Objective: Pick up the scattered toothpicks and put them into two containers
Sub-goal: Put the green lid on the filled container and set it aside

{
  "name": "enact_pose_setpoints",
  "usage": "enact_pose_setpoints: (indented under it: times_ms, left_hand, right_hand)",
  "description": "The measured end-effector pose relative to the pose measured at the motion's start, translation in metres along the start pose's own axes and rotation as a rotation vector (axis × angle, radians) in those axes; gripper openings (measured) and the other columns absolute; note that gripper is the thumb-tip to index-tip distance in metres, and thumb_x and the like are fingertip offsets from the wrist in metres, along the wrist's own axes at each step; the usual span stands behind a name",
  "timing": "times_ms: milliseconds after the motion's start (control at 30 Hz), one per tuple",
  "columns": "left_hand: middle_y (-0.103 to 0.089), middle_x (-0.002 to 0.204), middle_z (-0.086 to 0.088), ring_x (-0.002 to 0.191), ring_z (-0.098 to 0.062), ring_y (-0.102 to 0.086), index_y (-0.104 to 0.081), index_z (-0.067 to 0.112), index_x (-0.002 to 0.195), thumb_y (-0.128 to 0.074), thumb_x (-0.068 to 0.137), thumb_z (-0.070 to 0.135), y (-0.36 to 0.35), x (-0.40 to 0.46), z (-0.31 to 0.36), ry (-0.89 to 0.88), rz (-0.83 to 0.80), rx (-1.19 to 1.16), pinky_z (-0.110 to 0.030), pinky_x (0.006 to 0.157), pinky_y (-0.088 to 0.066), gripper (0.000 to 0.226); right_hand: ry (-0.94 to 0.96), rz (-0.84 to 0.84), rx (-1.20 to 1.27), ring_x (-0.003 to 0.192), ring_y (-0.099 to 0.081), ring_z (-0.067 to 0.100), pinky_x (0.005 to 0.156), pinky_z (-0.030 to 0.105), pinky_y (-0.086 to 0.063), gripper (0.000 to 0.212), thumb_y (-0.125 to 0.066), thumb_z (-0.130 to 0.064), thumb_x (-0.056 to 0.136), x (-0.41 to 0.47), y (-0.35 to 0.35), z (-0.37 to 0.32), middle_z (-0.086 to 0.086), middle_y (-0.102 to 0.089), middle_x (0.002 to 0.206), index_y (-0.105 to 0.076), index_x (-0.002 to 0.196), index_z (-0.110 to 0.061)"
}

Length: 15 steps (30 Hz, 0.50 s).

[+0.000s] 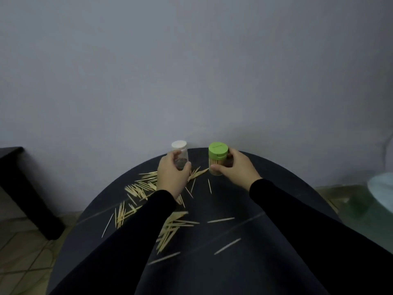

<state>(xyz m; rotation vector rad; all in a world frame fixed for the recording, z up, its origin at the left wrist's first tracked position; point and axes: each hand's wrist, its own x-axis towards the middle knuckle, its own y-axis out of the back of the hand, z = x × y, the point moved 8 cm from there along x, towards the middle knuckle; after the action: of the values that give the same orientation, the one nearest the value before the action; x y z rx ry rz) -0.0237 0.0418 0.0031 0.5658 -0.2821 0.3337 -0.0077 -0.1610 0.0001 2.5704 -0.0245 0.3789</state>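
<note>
A clear container with a white lid (179, 145) stands at the far edge of the round black table (276, 188), and my left hand (171, 171) grips its body. To its right stands a clear container with a green lid (218, 150), with toothpicks inside; my right hand (235, 167) grips it. Several toothpicks (140, 188) lie scattered over the left and middle of the table, with another heap (172, 224) nearer me and a few single ones (221, 220) to the right.
A grey wall rises just behind the table. A dark piece of furniture (25, 188) stands on the tiled floor at the left. A pale round object (380, 188) shows at the right edge, above a greenish floor area.
</note>
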Motion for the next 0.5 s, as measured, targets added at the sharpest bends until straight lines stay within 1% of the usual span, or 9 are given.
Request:
enact_pose_setpoints:
  times_ms: [67,167,267,300,333,400,433,467,500]
  left_hand:
    - [-0.052,0.127,-0.007,0.113,-0.021,-0.054,-0.048,0.014,0.134,-0.070,0.082,0.022,-0.008,0.023,-0.012,0.020,0.040,-0.015,-0.031,0.097,-0.044,0.057]
    - [-0.045,0.134,-0.010,0.122,-0.022,-0.046,-0.040,0.012,0.139,-0.073,0.079,0.019,-0.021,0.051,-0.026,0.030,0.072,-0.028,-0.025,0.098,-0.035,0.069]
    - [-0.048,0.132,-0.008,0.119,-0.021,-0.049,-0.039,0.017,0.139,-0.076,0.077,0.019,-0.033,0.065,-0.041,0.038,0.066,-0.064,-0.032,0.102,-0.041,0.072]
    - [-0.050,0.130,-0.006,0.116,-0.020,-0.051,-0.039,0.019,0.138,-0.076,0.077,0.019,-0.037,0.069,-0.046,0.036,0.070,-0.087,-0.032,0.099,-0.045,0.071]
    - [-0.053,0.127,-0.004,0.113,-0.017,-0.053,-0.040,0.021,0.137,-0.076,0.078,0.017,-0.039,0.070,-0.049,0.030,0.079,-0.114,-0.027,0.093,-0.046,0.069]
    - [-0.056,0.123,-0.001,0.105,-0.011,-0.055,-0.041,0.022,0.135,-0.073,0.081,0.013,-0.039,0.072,-0.052,0.027,0.095,-0.147,-0.010,0.078,-0.043,0.064]
    - [-0.056,0.122,-0.001,0.103,-0.010,-0.054,-0.041,0.022,0.134,-0.073,0.082,0.012,-0.040,0.072,-0.053,0.025,0.101,-0.145,-0.005,0.070,-0.042,0.062]
    - [-0.056,0.121,-0.001,0.102,-0.009,-0.054,-0.041,0.021,0.134,-0.072,0.082,0.012,-0.040,0.073,-0.053,0.018,0.103,-0.137,-0.003,0.067,-0.041,0.061]
    - [-0.056,0.121,-0.002,0.102,-0.010,-0.054,-0.041,0.021,0.133,-0.072,0.083,0.013,-0.040,0.073,-0.054,0.009,0.103,-0.128,-0.004,0.068,-0.042,0.060]
  right_hand:
    - [-0.018,-0.007,-0.013,0.106,-0.052,0.009,0.087,0.022,-0.039,0.059,-0.078,-0.028,0.079,0.025,-0.011,0.008,-0.003,-0.058,0.119,-0.051,0.131,-0.018]
    - [-0.033,-0.017,-0.026,0.117,-0.052,0.014,0.091,0.023,-0.038,0.061,-0.077,-0.028,0.080,0.059,-0.028,0.017,0.001,-0.057,0.130,-0.049,0.133,-0.018]
    - [-0.035,-0.019,-0.019,0.117,-0.050,0.013,0.091,0.021,-0.037,0.061,-0.076,-0.027,0.081,0.080,-0.041,0.022,0.001,-0.057,0.131,-0.049,0.134,-0.016]
    - [-0.036,-0.027,-0.024,0.118,-0.050,0.013,0.091,0.021,-0.037,0.061,-0.076,-0.026,0.081,0.086,-0.046,0.025,0.001,-0.057,0.131,-0.049,0.134,-0.016]
    - [-0.038,-0.034,-0.029,0.119,-0.050,0.014,0.092,0.021,-0.037,0.060,-0.076,-0.026,0.080,0.089,-0.050,0.028,0.001,-0.057,0.131,-0.049,0.134,-0.016]
    - [-0.049,-0.038,-0.030,0.118,-0.051,0.014,0.091,0.022,-0.037,0.060,-0.077,-0.027,0.080,0.093,-0.056,0.034,0.001,-0.057,0.130,-0.050,0.133,-0.017]
    - [-0.058,-0.032,-0.029,0.118,-0.051,0.014,0.091,0.022,-0.038,0.061,-0.077,-0.028,0.080,0.094,-0.058,0.037,0.001,-0.057,0.130,-0.050,0.133,-0.017]
    - [-0.066,-0.026,-0.029,0.118,-0.051,0.015,0.091,0.022,-0.038,0.061,-0.077,-0.029,0.080,0.094,-0.059,0.039,0.001,-0.057,0.130,-0.049,0.134,-0.017]
    - [-0.070,-0.022,-0.030,0.119,-0.051,0.016,0.091,0.022,-0.038,0.062,-0.076,-0.029,0.080,0.094,-0.059,0.040,0.001,-0.057,0.131,-0.049,0.134,-0.017]
